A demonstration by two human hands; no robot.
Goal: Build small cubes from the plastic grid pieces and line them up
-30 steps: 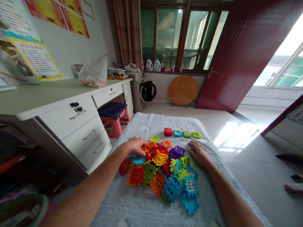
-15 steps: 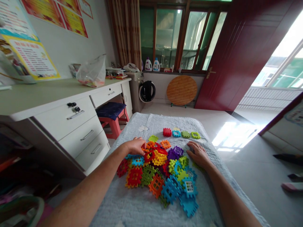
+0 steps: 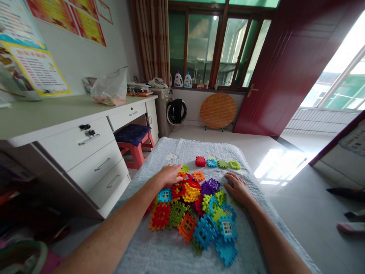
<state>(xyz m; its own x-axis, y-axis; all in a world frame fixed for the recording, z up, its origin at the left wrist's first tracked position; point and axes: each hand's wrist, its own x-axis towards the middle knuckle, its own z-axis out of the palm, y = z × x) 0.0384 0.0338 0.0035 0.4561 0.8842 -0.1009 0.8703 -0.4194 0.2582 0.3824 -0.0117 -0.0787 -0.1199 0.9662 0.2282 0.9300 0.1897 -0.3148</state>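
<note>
A pile of colourful plastic interlocking building blocks lies on the cloth-covered bed. At its far left edge is my left hand (image 3: 170,175), its fingers and thumb closed about an orange block (image 3: 181,174); the fingers partly hide it. Flat on the cloth to the right of the pile rests my right hand (image 3: 238,187), open, fingers spread and holding nothing. Nearest to it are a purple block (image 3: 210,186) and a light green block (image 3: 220,197). Beyond the pile, a red block (image 3: 200,161), a blue block (image 3: 211,163) and two green blocks (image 3: 222,164) form a row.
The pale blue cloth (image 3: 137,255) covers the surface under the blocks. A white desk (image 3: 57,110) with drawers stands at the left, a red stool (image 3: 137,150) beside it. Farther off are a washing machine (image 3: 164,110), a round wooden tabletop (image 3: 218,110) and a dark red door (image 3: 265,76).
My left hand has moved a little right and away from me, from the pile's left side to the orange block. My right hand stays in place.
</note>
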